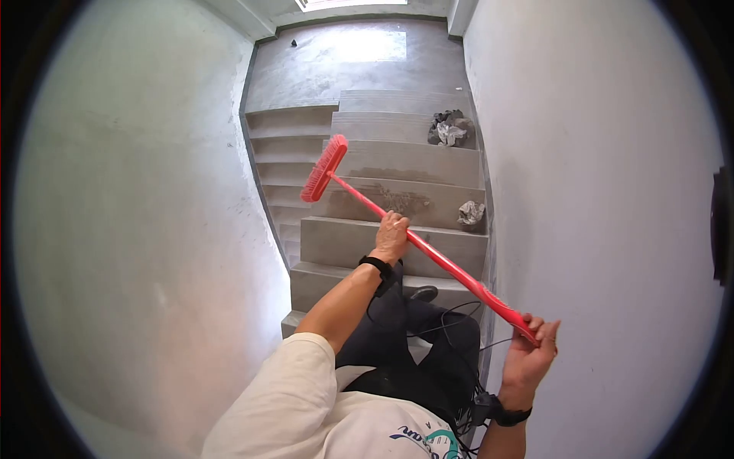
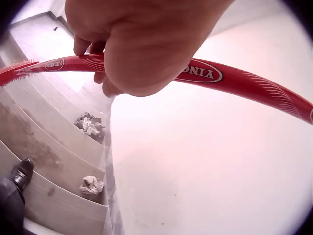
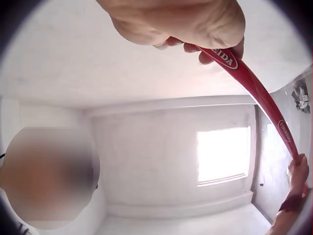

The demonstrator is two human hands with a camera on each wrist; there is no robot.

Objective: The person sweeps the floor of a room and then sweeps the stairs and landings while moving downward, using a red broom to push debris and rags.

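Observation:
A red broom slants across the head view, its bristled head at the upper left, raised in front of the stairs. My left hand grips the handle partway along, nearer the bristles. At the lower right, my right hand holds the end of the handle with curled fingers. The left wrist view shows the handle passing under the left hand. In the right wrist view, the handle runs from the right hand down to the left hand.
Grey stairs lead down to a landing. A dark stain marks one step. Crumpled litter and a crumpled wad lie by the right wall. A black shoe stands on a step; cables hang near my legs.

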